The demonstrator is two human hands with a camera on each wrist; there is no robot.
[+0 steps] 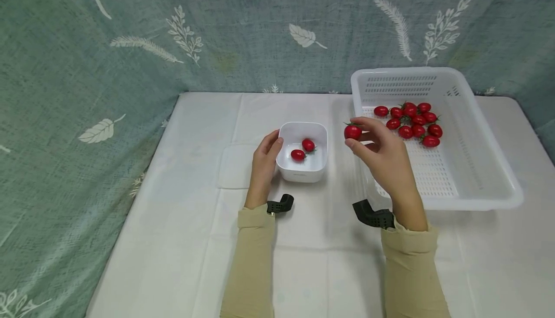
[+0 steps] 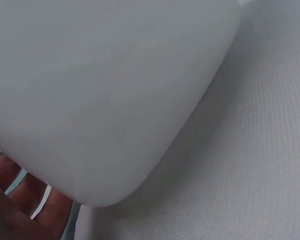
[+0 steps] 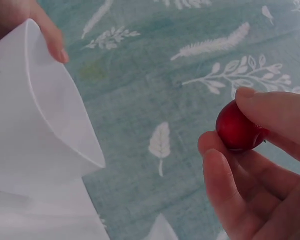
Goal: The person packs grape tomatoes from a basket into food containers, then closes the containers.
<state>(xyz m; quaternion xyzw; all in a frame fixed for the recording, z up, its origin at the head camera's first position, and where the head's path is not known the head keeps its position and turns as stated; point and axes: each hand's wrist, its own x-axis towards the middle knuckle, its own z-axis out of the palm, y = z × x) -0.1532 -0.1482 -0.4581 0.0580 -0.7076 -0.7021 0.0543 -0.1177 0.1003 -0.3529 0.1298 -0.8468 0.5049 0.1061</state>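
Observation:
Between the thumb and fingertips of my right hand [image 1: 387, 156] is a red cherry tomato [image 1: 353, 132] with a green stem end. That hand is raised beside the left wall of the large basket. My left hand [image 1: 262, 167] grips the left side of a small white square container [image 1: 302, 177], thumb at the rim and fingers along the outside. Two cherry tomatoes [image 1: 298, 155] lie inside it. In the right wrist view the pinched tomato [image 3: 238, 128] shows apart from the container [image 3: 59, 145]. The container's wall [image 2: 104, 100] fills much of the left wrist view.
A large white slotted basket [image 1: 485, 173] stands at the right, with several cherry tomatoes [image 1: 418, 119] grouped toward its back. A flat whitish square piece [image 1: 234, 166] lies left of the container. Behind the white-covered table [image 1: 173, 241] hangs a green leaf-patterned cloth [image 1: 243, 19].

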